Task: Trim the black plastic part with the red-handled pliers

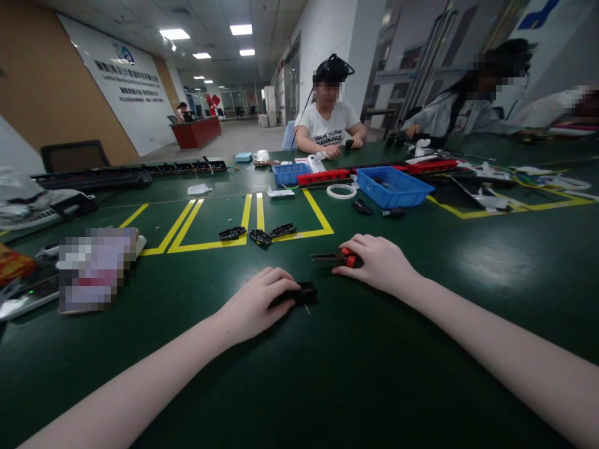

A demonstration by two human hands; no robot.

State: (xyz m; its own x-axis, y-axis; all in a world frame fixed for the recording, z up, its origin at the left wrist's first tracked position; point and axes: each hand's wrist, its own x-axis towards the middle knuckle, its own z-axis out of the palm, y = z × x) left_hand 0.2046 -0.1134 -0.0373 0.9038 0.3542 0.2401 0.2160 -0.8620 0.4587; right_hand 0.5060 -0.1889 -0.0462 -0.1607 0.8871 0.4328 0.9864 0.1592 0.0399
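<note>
My left hand is closed around a small black plastic part just above the green table. A thin metal pin sticks out below that part. To the right, my right hand grips pliers with red-orange handles. Their dark jaws point left and stay apart from the black part. Beyond my hands, similar black parts lie on the yellow tape lines.
A blue bin stands past my right hand, with a white tape roll beside it. Long red strips lie behind. A blurred pinkish pad is at left. A person in a white shirt sits opposite.
</note>
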